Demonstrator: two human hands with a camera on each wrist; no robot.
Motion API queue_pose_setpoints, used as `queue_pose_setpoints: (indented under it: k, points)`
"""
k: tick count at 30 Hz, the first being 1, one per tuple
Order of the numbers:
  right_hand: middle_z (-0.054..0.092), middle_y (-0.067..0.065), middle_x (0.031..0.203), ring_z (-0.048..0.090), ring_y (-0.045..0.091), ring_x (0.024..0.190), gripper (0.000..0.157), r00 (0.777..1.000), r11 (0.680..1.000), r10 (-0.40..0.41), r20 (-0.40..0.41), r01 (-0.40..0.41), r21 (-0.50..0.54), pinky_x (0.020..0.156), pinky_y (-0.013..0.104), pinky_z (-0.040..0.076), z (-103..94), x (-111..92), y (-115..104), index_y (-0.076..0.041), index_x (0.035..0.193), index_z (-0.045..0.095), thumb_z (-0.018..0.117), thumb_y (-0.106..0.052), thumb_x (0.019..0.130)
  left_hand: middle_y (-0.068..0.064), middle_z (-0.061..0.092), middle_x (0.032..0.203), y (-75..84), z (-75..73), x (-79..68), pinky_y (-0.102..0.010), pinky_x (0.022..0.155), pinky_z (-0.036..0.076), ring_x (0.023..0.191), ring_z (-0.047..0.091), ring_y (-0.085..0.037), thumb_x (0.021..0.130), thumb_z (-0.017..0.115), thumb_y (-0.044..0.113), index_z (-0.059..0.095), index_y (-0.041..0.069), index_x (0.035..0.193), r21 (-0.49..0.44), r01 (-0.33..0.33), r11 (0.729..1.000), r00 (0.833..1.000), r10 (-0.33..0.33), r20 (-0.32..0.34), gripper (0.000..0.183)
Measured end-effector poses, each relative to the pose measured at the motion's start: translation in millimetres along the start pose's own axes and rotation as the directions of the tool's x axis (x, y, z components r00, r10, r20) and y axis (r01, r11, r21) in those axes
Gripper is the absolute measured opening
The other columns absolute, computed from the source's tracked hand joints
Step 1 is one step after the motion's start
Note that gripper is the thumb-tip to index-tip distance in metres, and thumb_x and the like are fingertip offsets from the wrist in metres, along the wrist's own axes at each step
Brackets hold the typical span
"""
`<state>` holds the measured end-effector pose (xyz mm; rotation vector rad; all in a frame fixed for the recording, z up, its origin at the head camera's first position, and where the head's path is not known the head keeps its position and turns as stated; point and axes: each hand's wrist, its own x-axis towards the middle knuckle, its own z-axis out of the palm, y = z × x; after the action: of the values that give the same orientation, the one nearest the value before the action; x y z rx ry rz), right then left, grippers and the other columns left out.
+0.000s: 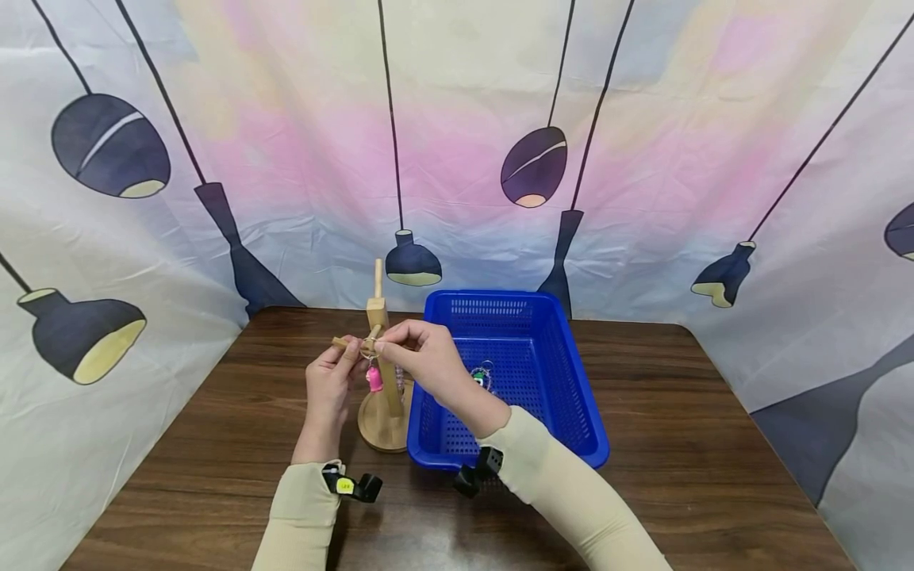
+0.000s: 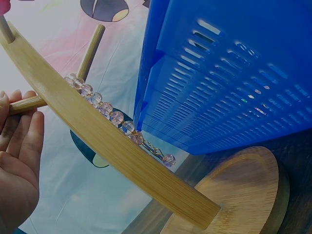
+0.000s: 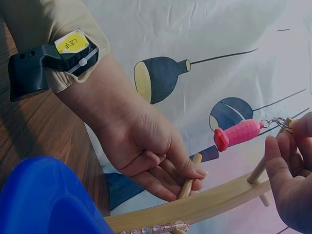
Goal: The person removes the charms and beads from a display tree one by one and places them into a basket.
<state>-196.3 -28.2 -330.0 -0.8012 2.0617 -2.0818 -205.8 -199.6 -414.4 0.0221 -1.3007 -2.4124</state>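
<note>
A wooden stand with pegs (image 1: 377, 311) rises from a round base (image 2: 243, 195) on the table. My left hand (image 1: 327, 392) steadies it, thumb and fingers pinching one side peg (image 2: 24, 105). The right hand (image 1: 435, 361) pinches the metal ring of a pink keychain (image 3: 239, 135) between thumb and finger. That ring is right at the tip of an upper peg (image 3: 258, 170), and the pink figure dangles below it in the head view. From another peg, on the basket side of the post, hangs a string of clear pinkish beads (image 2: 116, 117).
A blue plastic basket (image 1: 589, 396) with slotted walls stands close to the right of the stand. Inside it lies a small beaded piece with a green part (image 1: 480, 378). The brown wooden table (image 1: 664, 444) meets a printed cloth backdrop (image 1: 471, 159) behind.
</note>
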Motion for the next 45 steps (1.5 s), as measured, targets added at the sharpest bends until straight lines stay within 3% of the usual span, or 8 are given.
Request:
queue_pose_setpoints:
  k: [29,37,45]
  points:
    - [0.069,0.035,0.112,0.061,-0.004,0.072,0.017,1.0,1.0,-0.003,0.015,0.003,0.027,0.058,0.013,0.048,1.0,-0.5,0.4,0.016,0.1,0.067,0.067,0.0,0.095,0.008,0.075,0.078,0.3,-1.4,0.0,-0.01,0.063,0.06,0.07,0.071,0.001,0.1,0.064,0.005,0.075,0.017,0.083,0.036,0.006,0.999,1.0,-0.006,-0.006,0.023]
    - [0.069,0.033,0.109,0.056,0.003,0.066,0.017,0.999,1.0,-0.005,0.037,0.005,-0.006,0.05,0.015,0.045,0.0,0.0,-3.2,0.013,0.1,0.068,0.068,-0.003,0.096,0.009,0.075,0.078,1.4,-1.9,0.3,-0.009,0.063,0.06,0.07,0.069,0.001,0.1,0.064,0.005,0.075,0.018,0.083,0.049,0.027,0.998,0.999,-0.026,-0.022,0.024]
    - [0.072,0.029,0.105,0.062,0.003,0.072,0.016,0.999,1.0,0.009,0.046,-0.008,-0.018,0.061,0.015,0.052,-5.3,-0.1,-10.4,0.011,0.1,0.07,0.069,-0.005,0.095,0.007,0.075,0.079,2.9,-2.6,1.1,-0.012,0.068,0.062,0.072,0.072,0.001,0.1,0.063,0.004,0.075,0.016,0.083,0.035,0.031,0.999,1.0,-0.031,0.0,0.023]
